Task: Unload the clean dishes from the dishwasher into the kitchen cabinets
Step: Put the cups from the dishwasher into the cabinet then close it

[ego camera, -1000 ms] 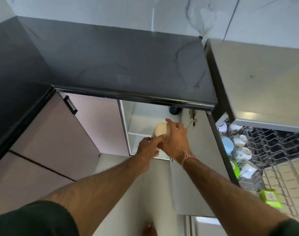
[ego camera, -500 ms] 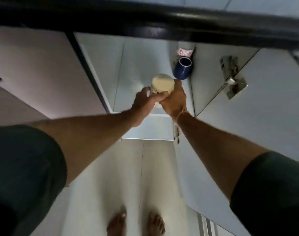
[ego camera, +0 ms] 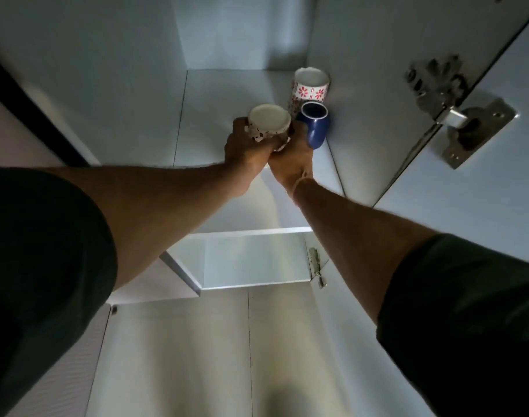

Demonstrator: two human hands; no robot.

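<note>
The cab (ego camera: pixel 227 34) filled most of the view, close up: white inside, dim. Its door (ego camera: pixel 468 221), also white, stood open on the R. Pale floor (ego camera: pixel 257 356) showed below the cab. L arm (ego camera: pixel 167 200) & R arm (ego camera: pixel 362 224) reached in from the bottom corners, forearms bare, each w/ a dark short sleeve (ego camera: pixel 40 251). The shelf (ego camera: pixel 227 94) ran across the upper cab. A lower compartment (ego camera: pixel 251 260) sat under it, lit brighter. A big metal hinge (ego camera: pixel 456 115) joined the door to the cab's R wall up top. A smaller 2nd hinge (ego camera: pixel 316 267) sat by the lower compartment.

L hand (ego camera: pixel 246 149) & R hand (ego camera: pixel 293 158) met over the shelf, R of centre, touching each other. L hand gripped the cup (ego camera: pixel 269 120) from its L side & underside, fingers curled round it. R hand held the same cup from the R, fingers wrapped behind it, btwn the cup & the blue mug (ego camera: pixel 316 124). The cup was cream inside, patterned outside, mouth up. Whether its base touched the shelf couldn't be told; the hands hid it.

The flower mug (ego camera: pixel 310 88), white w/ red flowers, stood at the back R of the shelf, near the cab's R wall. The blue mug stood just in front of it, by the same wall, w/ a white rim & dark inside. The cup was just L of the blue mug & in front of the flower mug; contact w/ either wasn't clear. A thin pale band (ego camera: pixel 301 180) circled the R wrist.
</note>
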